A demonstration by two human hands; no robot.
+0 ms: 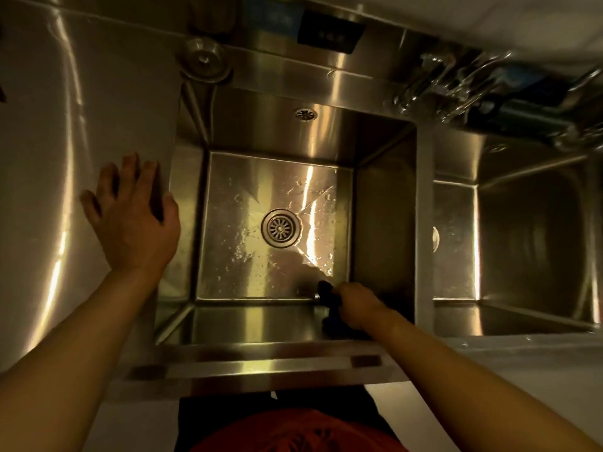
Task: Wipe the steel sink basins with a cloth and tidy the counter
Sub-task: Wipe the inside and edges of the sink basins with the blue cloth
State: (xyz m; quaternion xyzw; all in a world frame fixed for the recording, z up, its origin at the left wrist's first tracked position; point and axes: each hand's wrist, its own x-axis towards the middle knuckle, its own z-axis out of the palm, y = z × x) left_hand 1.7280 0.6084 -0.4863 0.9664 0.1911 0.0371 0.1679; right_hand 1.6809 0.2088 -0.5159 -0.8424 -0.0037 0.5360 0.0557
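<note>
A square steel sink basin (228,197) lies below me, its wet floor dotted with water drops around a round drain (280,227). My right hand (357,305) is down in the near right corner of this basin and grips a dark cloth (331,313) against the near wall. My left hand (130,210) rests flat with spread fingers on the steel counter (49,158) at the basin's left rim. A second basin (528,230) sits to the right, past a steel divider.
A loose round drain strainer (205,60) lies on the ledge behind the left basin. A chrome tap (440,86) stands behind the divider. Dark objects (329,32) sit along the back wall. The counter's front edge (261,367) is right below my arms.
</note>
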